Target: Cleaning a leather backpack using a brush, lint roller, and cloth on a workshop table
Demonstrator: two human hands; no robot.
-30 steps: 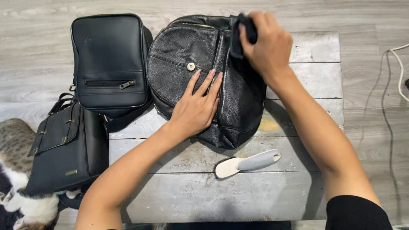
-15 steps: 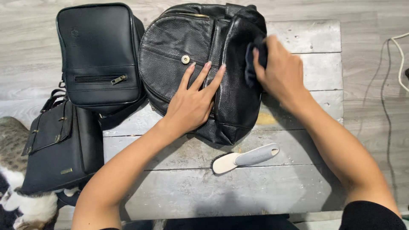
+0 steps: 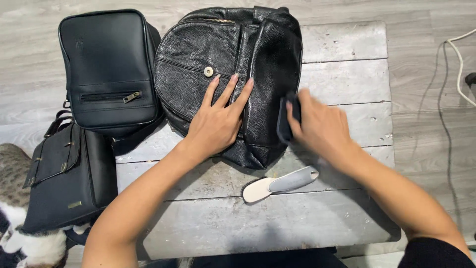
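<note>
On the far half of the weathered wooden table [image 3: 342, 49], a black pebbled-leather backpack [image 3: 198, 54] lies flat, its top hanging past the far edge. The left hand [image 3: 215, 124] presses on the backpack's front with fingers spread wide, just below a round snap button [image 3: 208, 72]. The right hand [image 3: 320, 126] grips a dark cloth [image 3: 286, 119] and holds it against the bag's right side panel. Near the middle of the table, just below the backpack, lies a brush with a grey handle [image 3: 280, 183], touched by neither hand. At the left edge rest a smooth black zip bag [image 3: 106, 69] and a black satchel [image 3: 69, 173]. A cat [image 3: 20, 243] lies at the near left corner.
</note>
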